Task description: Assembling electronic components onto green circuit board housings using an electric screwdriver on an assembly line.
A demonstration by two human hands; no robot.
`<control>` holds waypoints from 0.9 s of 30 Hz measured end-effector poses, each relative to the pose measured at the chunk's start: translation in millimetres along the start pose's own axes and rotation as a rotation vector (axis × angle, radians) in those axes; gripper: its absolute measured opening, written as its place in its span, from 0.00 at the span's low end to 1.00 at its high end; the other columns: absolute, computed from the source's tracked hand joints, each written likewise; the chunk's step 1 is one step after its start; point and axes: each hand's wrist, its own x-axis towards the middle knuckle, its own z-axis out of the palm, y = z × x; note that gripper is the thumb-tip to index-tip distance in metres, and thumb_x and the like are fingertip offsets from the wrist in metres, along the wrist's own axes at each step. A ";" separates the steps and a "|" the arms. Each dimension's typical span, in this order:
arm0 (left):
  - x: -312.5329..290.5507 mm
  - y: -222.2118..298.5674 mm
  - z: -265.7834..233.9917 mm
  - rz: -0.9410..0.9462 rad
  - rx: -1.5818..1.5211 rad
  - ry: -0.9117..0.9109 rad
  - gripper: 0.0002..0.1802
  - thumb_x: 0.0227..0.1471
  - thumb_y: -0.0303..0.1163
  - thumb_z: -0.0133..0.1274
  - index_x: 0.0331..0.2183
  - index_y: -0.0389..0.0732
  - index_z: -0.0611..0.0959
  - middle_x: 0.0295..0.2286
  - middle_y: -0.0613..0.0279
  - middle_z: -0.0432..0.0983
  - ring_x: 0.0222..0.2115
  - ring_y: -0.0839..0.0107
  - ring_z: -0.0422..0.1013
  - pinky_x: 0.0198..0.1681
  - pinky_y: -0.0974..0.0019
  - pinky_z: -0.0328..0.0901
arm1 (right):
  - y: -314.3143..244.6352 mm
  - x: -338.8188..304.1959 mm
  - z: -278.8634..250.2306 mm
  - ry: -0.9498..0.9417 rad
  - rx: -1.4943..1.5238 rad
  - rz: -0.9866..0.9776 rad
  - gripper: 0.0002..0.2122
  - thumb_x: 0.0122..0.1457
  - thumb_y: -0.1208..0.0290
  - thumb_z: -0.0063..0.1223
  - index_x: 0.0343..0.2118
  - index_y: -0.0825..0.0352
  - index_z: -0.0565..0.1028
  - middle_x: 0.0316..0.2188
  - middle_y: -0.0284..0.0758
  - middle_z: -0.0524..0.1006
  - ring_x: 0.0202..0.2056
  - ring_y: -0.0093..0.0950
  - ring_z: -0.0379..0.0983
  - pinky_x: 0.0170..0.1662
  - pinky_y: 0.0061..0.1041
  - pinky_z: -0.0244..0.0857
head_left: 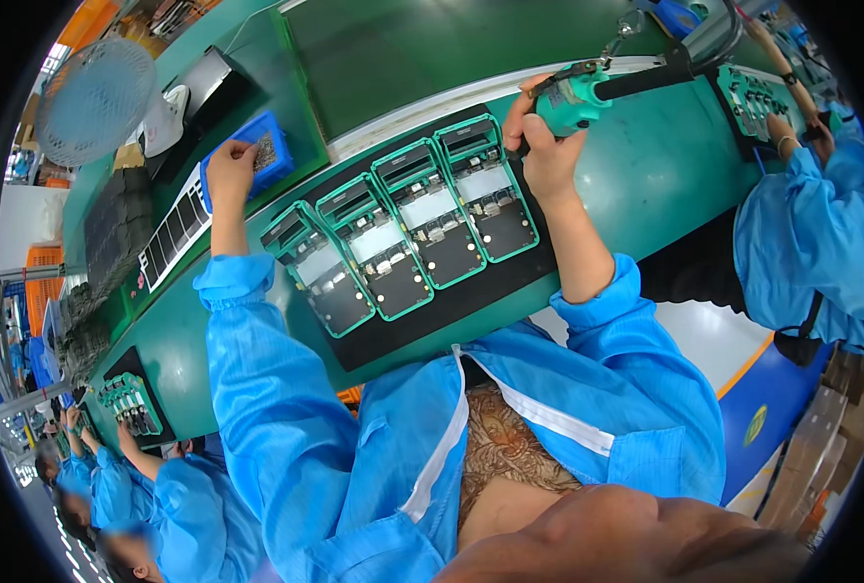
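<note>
My right hand (pixel 554 165) is wrapped round a green electric screwdriver (pixel 570 102), raised beside the right end of a row of housings. Its black cord and a hanging hook are at the tool's end. On the left, my left hand (pixel 228 180) reaches to a blue bin (pixel 278 171) of small metal parts, probably screws. The fingertips are pinched together at the bin; anything between them is too small to make out. Between my hands, several green-framed device housings (pixel 422 209) with dark boards and pale panels lie side by side on a black mat (pixel 490 289).
A white strip with dark rectangles (pixel 174 233) lies left of my left forearm. Further left are a stack of dark trays (pixel 118 222) and a round fan (pixel 97 102). A green conveyor (pixel 471 44) runs behind the bench (pixel 665 185). Co-workers in blue (pixel 806 233) work on both sides.
</note>
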 end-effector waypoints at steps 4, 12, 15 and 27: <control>3.9 -5.3 0.0 0.037 0.061 0.025 0.11 0.44 0.36 0.57 0.27 0.38 0.81 0.24 0.56 0.78 0.26 0.64 0.74 0.31 0.66 0.66 | -2.9 -3.0 2.8 0.017 0.016 0.043 0.14 0.48 0.76 0.49 0.40 0.68 0.64 0.18 0.32 0.68 0.17 0.20 0.62 0.20 0.19 0.59; -3.7 -18.4 -15.0 0.207 -0.032 0.078 0.07 0.46 0.29 0.54 0.27 0.36 0.79 0.21 0.56 0.76 0.23 0.67 0.72 0.30 0.67 0.65 | -11.0 -6.7 12.6 0.045 -0.068 0.203 0.19 0.45 0.73 0.60 0.41 0.68 0.69 0.23 0.24 0.67 0.26 0.15 0.60 0.31 0.18 0.59; -6.4 -26.2 -23.2 0.217 -0.136 0.115 0.08 0.52 0.31 0.51 0.30 0.35 0.76 0.22 0.58 0.74 0.24 0.72 0.69 0.29 0.68 0.63 | -19.9 -5.8 21.1 0.020 -0.051 0.223 0.21 0.46 0.74 0.59 0.44 0.68 0.68 0.22 0.24 0.67 0.24 0.14 0.60 0.28 0.17 0.59; -198.5 153.9 -26.5 0.542 -0.272 -0.051 0.03 0.48 0.22 0.53 0.29 0.35 0.78 0.26 0.53 0.74 0.27 0.63 0.72 0.32 0.66 0.66 | -92.2 -23.1 63.2 -0.100 0.192 0.183 0.15 0.47 0.77 0.55 0.38 0.67 0.66 0.24 0.29 0.70 0.25 0.16 0.66 0.27 0.17 0.62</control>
